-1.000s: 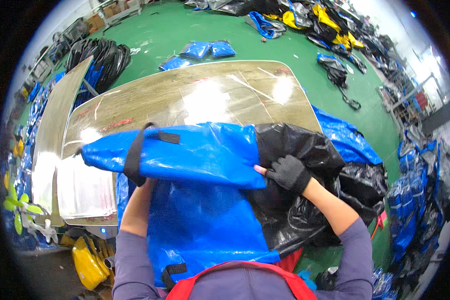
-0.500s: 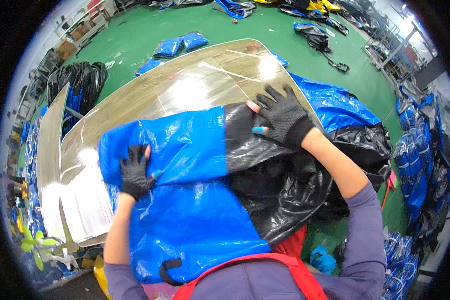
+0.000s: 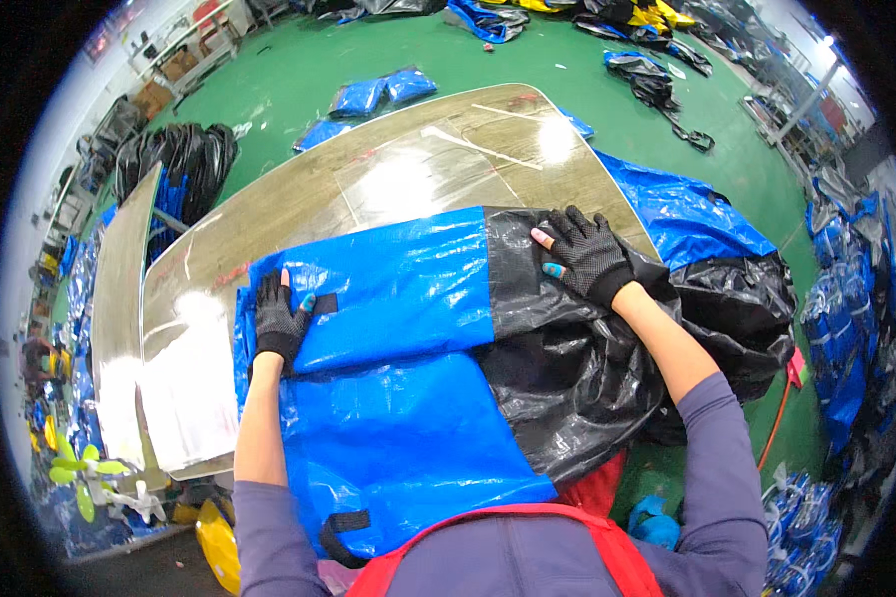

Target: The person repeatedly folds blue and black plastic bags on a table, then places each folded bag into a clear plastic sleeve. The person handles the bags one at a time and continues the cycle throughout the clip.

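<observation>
A large blue and black plastic tarp (image 3: 398, 289) lies folded over the near side of a wood-patterned table (image 3: 269, 209), its lower part hanging toward my body. My left hand (image 3: 281, 316), in a black glove with bare thumb and fingertip, rests flat near the left end of the folded band. Beside it is a short black strap (image 3: 325, 303). My right hand (image 3: 585, 257), gloved alike, lies with spread fingers on the black section near the far fold. Another black strap (image 3: 344, 530) hangs at the tarp's near edge. Neither hand grasps anything.
More blue and black sheeting (image 3: 707, 229) spills off the table's right side. Blue packets (image 3: 383, 92) lie on the green floor beyond. Bundles of blue tarps (image 3: 836, 308) stand at right, a black pile (image 3: 174, 169) at left. A green-bladed fan (image 3: 85, 478) sits at lower left.
My left hand has slid up and its fingers now point away from me. The left end of the folded band is straighter, and a strap shows there. My right hand remains on the black section.
</observation>
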`<state>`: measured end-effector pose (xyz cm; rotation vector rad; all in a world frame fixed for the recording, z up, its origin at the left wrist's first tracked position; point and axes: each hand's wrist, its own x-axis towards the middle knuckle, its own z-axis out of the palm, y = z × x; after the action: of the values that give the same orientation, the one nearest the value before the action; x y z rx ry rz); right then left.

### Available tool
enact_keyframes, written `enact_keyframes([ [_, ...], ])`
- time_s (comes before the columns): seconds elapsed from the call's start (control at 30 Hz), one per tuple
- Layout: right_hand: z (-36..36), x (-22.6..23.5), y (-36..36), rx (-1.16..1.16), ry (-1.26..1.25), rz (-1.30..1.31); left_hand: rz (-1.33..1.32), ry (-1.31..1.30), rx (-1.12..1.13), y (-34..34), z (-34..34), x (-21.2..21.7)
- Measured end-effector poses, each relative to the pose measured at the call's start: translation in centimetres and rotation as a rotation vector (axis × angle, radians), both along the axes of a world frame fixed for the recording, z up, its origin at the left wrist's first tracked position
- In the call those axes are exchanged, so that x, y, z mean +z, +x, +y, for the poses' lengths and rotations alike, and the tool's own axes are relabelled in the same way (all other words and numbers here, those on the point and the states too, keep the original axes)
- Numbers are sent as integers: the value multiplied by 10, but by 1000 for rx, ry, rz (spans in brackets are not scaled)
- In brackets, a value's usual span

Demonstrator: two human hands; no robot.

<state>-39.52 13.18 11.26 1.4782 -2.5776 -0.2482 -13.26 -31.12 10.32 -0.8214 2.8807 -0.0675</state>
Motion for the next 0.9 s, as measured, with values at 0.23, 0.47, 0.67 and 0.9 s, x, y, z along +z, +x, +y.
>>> enact_keyframes([
  [0.23,9,-18,1,11,-163,55,-25,-576,-135,22,-86,-39],
  [0.47,10,33,21,-75,-86,-106,-212,-226,49,-9,-31,27],
  [0.67,99,104,158,278,-338,-893,354,410,-1130,-82,219,41],
  [0.9,93,88,154,-34,-241,-521,301,451,-1161,-87,297,-10],
])
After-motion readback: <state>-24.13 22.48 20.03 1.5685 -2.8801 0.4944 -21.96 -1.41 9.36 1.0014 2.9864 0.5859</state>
